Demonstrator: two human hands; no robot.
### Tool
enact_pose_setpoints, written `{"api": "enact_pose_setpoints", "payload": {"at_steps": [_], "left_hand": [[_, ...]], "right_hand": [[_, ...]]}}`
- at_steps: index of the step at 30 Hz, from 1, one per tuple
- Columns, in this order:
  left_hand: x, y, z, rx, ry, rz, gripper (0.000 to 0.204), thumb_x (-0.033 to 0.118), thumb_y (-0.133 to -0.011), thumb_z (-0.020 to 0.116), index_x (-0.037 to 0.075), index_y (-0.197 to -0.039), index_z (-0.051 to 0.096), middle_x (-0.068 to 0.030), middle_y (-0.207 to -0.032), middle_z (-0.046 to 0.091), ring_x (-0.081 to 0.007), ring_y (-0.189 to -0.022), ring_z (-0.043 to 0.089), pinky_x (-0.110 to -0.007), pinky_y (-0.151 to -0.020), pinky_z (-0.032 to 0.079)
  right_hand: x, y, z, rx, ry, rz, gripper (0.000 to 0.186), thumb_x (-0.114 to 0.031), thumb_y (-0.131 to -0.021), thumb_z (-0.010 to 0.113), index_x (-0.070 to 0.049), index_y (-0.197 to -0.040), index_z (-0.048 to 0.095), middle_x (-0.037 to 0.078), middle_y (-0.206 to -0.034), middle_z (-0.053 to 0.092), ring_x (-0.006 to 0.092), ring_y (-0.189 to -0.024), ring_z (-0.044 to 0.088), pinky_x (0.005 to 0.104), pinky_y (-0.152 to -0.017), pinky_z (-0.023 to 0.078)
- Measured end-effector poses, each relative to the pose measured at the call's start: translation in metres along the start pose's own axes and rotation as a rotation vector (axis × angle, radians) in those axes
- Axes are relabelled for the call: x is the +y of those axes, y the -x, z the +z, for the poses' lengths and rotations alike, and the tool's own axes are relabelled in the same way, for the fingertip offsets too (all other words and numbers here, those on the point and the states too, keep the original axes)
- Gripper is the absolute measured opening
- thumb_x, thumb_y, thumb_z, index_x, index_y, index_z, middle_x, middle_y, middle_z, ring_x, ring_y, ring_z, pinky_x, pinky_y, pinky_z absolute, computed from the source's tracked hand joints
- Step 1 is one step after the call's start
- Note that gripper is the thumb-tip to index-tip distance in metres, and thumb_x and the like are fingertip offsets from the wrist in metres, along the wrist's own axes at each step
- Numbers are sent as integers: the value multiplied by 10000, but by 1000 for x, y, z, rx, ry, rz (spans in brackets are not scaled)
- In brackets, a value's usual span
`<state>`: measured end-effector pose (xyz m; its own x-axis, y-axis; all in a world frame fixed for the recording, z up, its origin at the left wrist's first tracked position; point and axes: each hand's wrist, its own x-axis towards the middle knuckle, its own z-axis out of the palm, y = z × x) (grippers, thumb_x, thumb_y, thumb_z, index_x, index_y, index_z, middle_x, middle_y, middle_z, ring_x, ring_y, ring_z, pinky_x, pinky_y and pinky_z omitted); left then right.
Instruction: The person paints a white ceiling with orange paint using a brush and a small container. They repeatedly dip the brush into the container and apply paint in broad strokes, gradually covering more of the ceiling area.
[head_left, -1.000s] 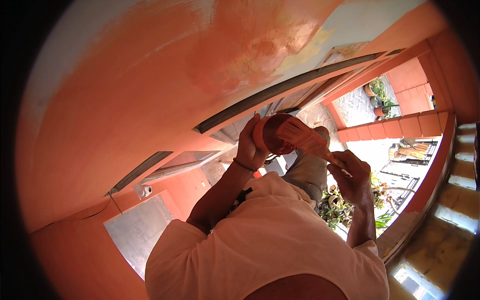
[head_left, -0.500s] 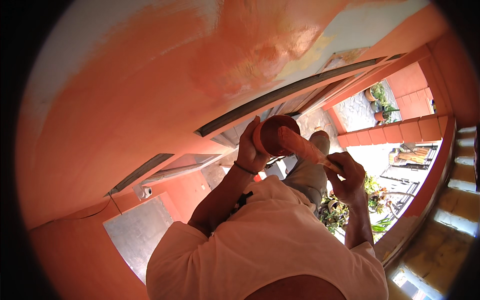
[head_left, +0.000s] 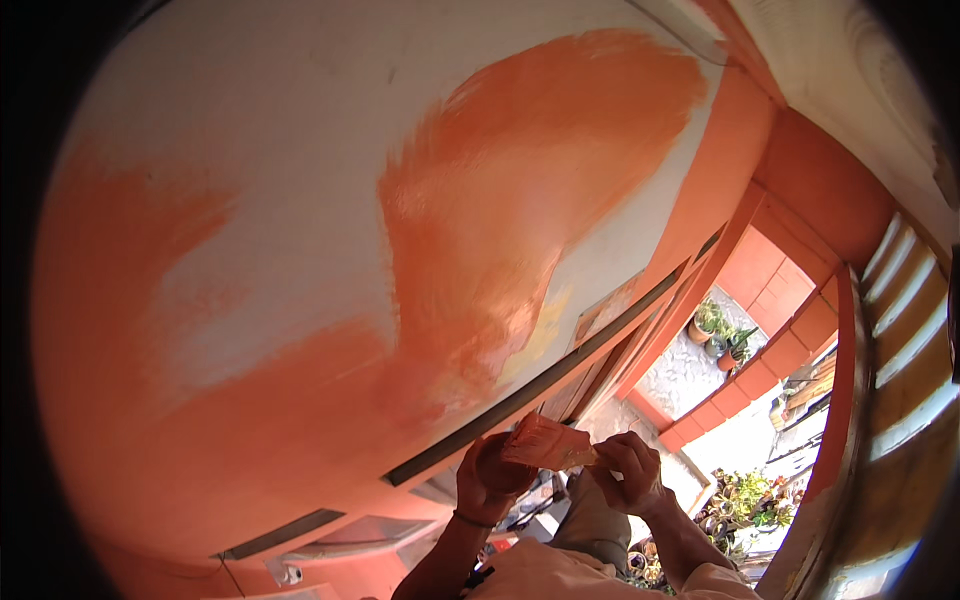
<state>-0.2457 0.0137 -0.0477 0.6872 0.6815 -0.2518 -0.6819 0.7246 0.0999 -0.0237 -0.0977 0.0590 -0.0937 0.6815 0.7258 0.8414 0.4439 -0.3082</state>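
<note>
A wide paintbrush, its bristles coated in orange paint, is gripped by the handle in my right hand. My left hand is wrapped round a small round paint tub, and the brush head lies across the tub's mouth, hiding part of it. Whether the bristles touch the rim I cannot tell. Above both hands rises a wall, partly white and partly covered with streaky orange paint that looks wet in places.
Dark-framed openings run along the wall just above my hands. To the right stand a brick-edged ledge, potted plants and more greenery. A slatted, brightly lit structure curves along the far right. A small white camera sits at lower left.
The view has tilted up, showing more of the white and orange wall, with my hands lower in the picture. The brush has turned, so its broad face now shows over the tub.
</note>
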Motion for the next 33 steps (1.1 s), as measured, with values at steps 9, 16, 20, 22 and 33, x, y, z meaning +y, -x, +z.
{"api": "enact_pose_setpoints", "payload": {"at_steps": [9,16,20,22,33], "left_hand": [[-16,14,-43,-2,92,-173,586,572,-1036,543,49,-1262,679,-224,-1241,690,-430,-1198,649,-585,-812,617],[-37,20,-84,78,139,-128,581,564,-1032,563,50,-1283,661,-224,-1229,704,-418,-1161,673,-572,-844,620],[-35,20,-80,64,104,-91,574,570,-1039,545,62,-1276,666,-217,-1202,719,-415,-1135,694,-554,-840,636],[-32,21,-72,92,104,-66,577,569,-1045,531,56,-1275,664,-220,-1201,721,-410,-1118,705,-554,-822,642],[-19,-4,-80,50,93,-47,574,571,-1037,543,56,-1265,651,-220,-1203,713,-412,-1097,714,-538,-809,648]], "right_hand": [[67,-150,-79,416,229,54,217,-120,-1123,495,47,-1234,578,98,-1009,629,155,-827,575,292,-719,469],[118,-282,-86,573,-53,-92,304,-186,-1172,406,34,-1271,591,52,-984,618,115,-868,548,284,-794,477],[142,-332,-92,641,-2,-114,340,-263,-1178,412,12,-1251,599,50,-941,649,115,-826,610,284,-783,518],[151,-345,-96,651,51,-125,352,-270,-1177,416,12,-1268,605,48,-936,647,113,-807,607,277,-771,516],[176,-370,-109,697,173,-123,273,-199,-1156,447,2,-1235,614,26,-881,648,102,-768,597,264,-722,509]]}}
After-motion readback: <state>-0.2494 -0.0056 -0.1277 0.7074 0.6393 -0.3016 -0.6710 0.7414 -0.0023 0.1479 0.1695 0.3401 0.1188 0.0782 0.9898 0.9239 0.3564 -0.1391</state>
